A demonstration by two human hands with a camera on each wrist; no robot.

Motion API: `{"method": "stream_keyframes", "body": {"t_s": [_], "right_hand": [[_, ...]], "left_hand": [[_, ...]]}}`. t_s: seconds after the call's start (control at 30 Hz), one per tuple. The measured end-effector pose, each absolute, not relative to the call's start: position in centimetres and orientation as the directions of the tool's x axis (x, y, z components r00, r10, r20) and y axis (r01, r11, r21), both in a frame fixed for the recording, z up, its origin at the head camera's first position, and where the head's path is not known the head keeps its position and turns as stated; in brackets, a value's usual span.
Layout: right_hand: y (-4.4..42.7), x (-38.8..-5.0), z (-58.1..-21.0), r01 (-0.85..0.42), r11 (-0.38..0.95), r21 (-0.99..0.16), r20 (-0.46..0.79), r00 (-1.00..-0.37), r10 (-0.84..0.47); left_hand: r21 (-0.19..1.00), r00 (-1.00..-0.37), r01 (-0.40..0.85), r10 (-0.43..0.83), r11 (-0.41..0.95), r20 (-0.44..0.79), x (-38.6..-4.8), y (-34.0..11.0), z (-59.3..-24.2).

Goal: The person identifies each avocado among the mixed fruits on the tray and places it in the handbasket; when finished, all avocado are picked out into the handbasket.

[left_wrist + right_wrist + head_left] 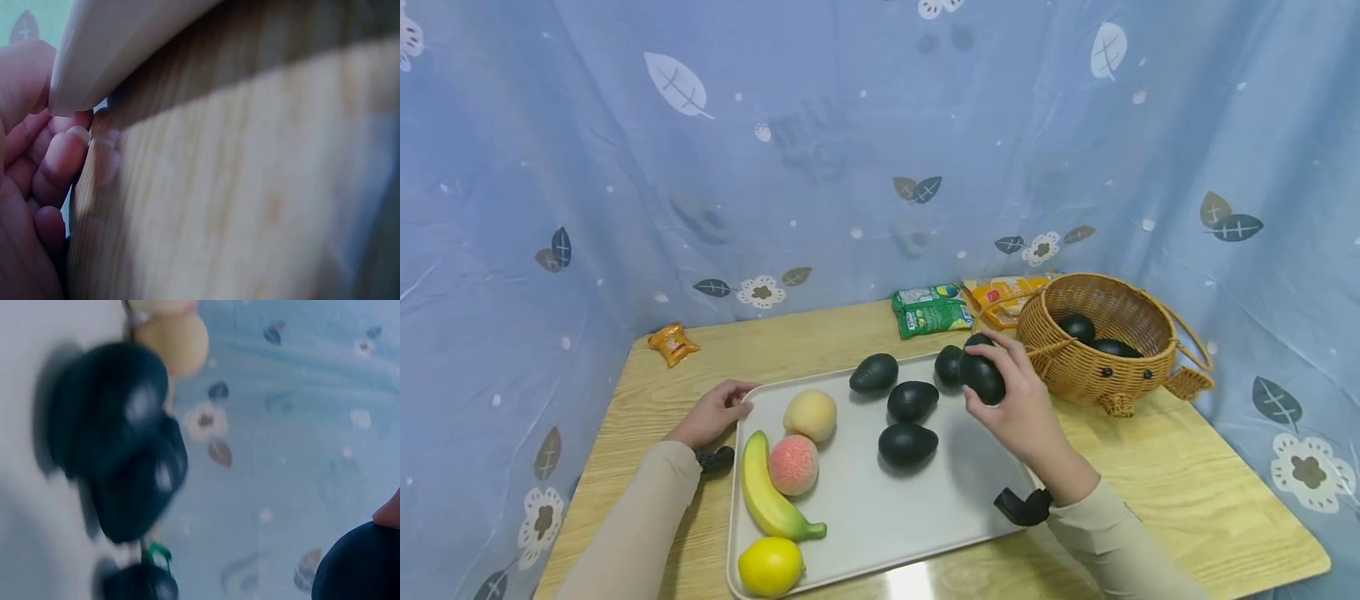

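My right hand (1022, 412) holds a dark avocado (982, 379) between thumb and fingers, above the right part of a white tray (850, 517). That avocado (359, 569) shows at the lower right of the right wrist view, under a fingertip. Several more avocados lie on the tray, one of them (908, 445) near its middle. My left hand (713, 414) grips the tray's far left corner; in the left wrist view thumb and fingers pinch the tray rim (78, 75). A wicker basket (1093, 379) with avocados (1077, 327) inside stands right of my right hand.
On the tray's left side lie a yellowish peach (810, 416), a pink peach (793, 465), a banana (767, 492) and a lemon (771, 566). Behind it are a green snack bag (931, 311) and an orange bag (1000, 298). A small orange packet (673, 343) lies at the back left.
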State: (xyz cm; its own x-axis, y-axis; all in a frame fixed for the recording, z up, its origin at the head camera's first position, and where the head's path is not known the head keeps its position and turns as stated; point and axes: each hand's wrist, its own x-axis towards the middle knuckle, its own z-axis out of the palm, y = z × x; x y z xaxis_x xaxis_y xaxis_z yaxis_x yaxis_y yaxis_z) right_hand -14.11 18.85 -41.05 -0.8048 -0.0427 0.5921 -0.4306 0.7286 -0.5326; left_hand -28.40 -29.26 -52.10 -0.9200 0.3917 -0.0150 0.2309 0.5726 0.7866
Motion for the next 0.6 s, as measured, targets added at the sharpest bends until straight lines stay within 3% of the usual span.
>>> {"method": "stream_keyframes", "body": {"t_s": [0.6], "right_hand": [[29.1,-16.1,-37.8,-0.119,0.783,-0.611,0.484,-0.838,0.251]], "left_hand": [[0.793,-0.924,0.236,0.383,0.562,0.004,-28.3,-29.1,-52.1]]}}
